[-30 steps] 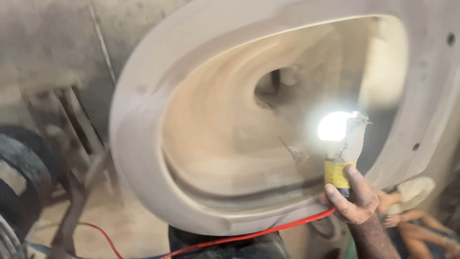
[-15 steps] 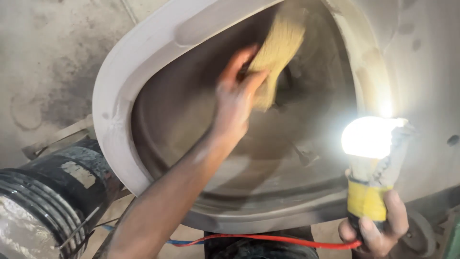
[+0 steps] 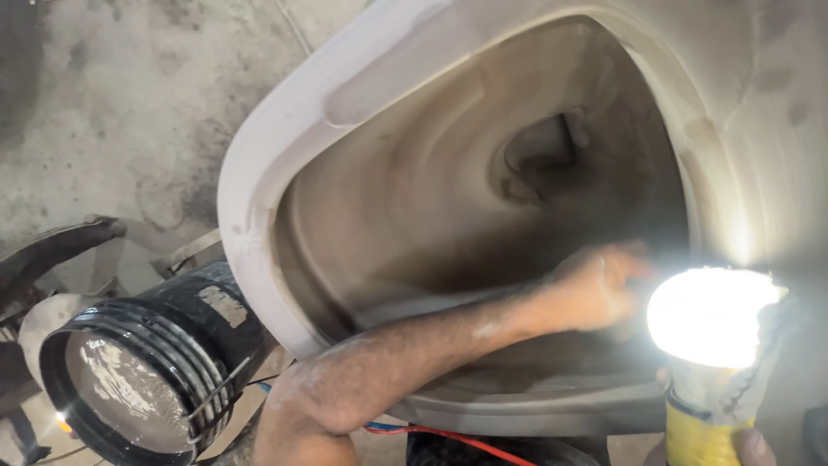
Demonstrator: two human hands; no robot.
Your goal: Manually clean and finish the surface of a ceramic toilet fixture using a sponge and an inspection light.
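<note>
You are reaching your left hand (image 3: 599, 289) deep into the pale ceramic bowl (image 3: 285, 164) filling the centre of the frame; it is blurred, so I cannot tell whether its fingers are spread or closed. At lower right, your right hand (image 3: 749, 449) is gripping the yellow handle of a glowing lamp (image 3: 707, 315), probably to light the shadowed interior. A black bucket (image 3: 129, 380) is sitting at lower left.

Dim scene; the bare bulb (image 3: 709, 315) glares white at lower right; the reaching hand (image 3: 599, 285) is motion-blurred.
</note>
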